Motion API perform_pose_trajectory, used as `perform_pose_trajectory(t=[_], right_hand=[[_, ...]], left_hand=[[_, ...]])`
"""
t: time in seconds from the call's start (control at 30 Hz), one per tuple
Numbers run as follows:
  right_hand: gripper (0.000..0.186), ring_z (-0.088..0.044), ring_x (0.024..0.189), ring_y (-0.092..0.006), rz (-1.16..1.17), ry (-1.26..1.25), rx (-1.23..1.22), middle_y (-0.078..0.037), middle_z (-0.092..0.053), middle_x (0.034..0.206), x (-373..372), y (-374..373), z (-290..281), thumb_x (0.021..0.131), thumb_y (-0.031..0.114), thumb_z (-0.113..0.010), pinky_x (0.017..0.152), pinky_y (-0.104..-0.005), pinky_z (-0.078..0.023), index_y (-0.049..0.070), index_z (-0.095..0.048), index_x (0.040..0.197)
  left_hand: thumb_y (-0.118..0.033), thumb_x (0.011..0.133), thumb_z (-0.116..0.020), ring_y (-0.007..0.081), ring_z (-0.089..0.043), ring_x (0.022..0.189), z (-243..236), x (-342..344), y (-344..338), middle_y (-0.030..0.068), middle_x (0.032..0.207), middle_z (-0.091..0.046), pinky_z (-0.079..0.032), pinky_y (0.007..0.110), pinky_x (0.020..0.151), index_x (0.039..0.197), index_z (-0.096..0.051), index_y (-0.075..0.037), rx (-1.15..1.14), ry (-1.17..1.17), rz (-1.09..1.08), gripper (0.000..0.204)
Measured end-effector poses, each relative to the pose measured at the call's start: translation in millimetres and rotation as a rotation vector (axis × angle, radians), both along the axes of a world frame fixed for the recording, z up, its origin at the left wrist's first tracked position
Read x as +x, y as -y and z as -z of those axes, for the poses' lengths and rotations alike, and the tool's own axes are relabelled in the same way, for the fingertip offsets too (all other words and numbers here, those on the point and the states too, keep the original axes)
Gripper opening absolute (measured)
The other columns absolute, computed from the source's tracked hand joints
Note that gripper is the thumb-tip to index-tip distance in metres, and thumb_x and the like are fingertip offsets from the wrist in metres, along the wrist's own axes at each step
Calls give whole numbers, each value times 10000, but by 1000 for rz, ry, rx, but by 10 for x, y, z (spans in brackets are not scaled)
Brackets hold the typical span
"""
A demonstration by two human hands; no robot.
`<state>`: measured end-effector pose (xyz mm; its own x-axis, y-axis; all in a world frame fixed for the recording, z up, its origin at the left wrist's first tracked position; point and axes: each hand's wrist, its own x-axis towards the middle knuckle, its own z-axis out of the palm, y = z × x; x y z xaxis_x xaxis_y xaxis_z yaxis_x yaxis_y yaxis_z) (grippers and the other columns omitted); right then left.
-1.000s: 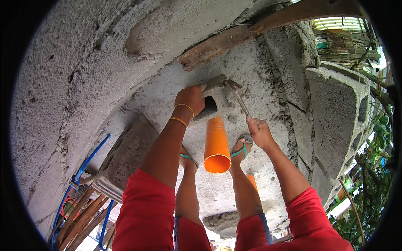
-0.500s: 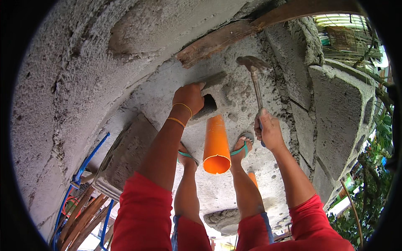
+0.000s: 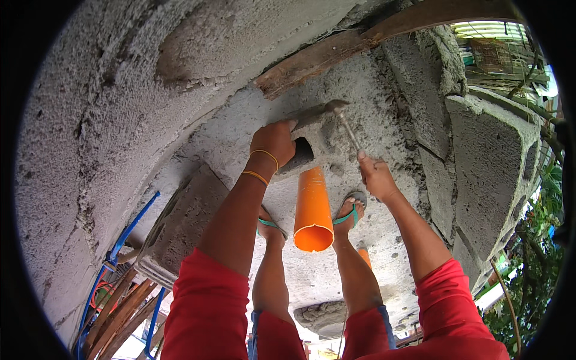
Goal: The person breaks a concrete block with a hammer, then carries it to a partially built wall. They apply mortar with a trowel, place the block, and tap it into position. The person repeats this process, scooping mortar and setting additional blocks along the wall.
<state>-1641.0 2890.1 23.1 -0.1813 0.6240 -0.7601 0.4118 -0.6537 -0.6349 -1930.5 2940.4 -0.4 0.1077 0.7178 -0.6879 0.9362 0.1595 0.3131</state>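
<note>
My left hand (image 3: 274,144) grips the near-left edge of a grey hollow concrete block (image 3: 321,139), its fingers curled by the dark opening in it. In my right hand (image 3: 378,178) is a claw hammer (image 3: 348,130), held by its handle. The hammer's head is at the far right edge of the block; whether it touches cannot be made out. An orange plastic pipe (image 3: 314,203) stands upright just on the near side of the block, its open end toward me. My feet in green-strapped flip-flops are on either side of the pipe.
A rough concrete wall (image 3: 108,132) rises on the left. Wooden plank (image 3: 318,66) lies across the far side. Stacked concrete blocks (image 3: 489,162) line the right. Another block (image 3: 180,222) lies at left, near a blue pipe (image 3: 129,228). A mortar heap (image 3: 321,317) sits behind my legs.
The hammer has swung left and its head has come from the right over to the block's far edge. My right hand has shifted slightly left and up. The left hand keeps its grip.
</note>
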Motion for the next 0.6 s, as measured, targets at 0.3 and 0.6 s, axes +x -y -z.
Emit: perform_pose_trajectory(t=[0.3, 0.6], right_hand=[[648, -380, 442, -123, 183, -45, -184, 4, -413, 555, -60, -15, -35, 1029, 642, -488, 433, -299, -320, 107, -465, 664], [600, -406, 451, -110, 311, -344, 327, -4, -451, 576, -99, -88, -51, 1066, 565, -475, 432, -298, -340, 82, -492, 712]], left_hand=[[-199, 866, -734, 362, -716, 1013, 37, -20, 31, 171, 1137, -736, -575, 438, 919, 1384, -642, -159, -18, 7, -3, 527], [-202, 856, -734, 375, -711, 1011, 32, -11, 58, 176, 1130, -735, -571, 448, 919, 1362, -659, -160, 11, 19, -7, 514]])
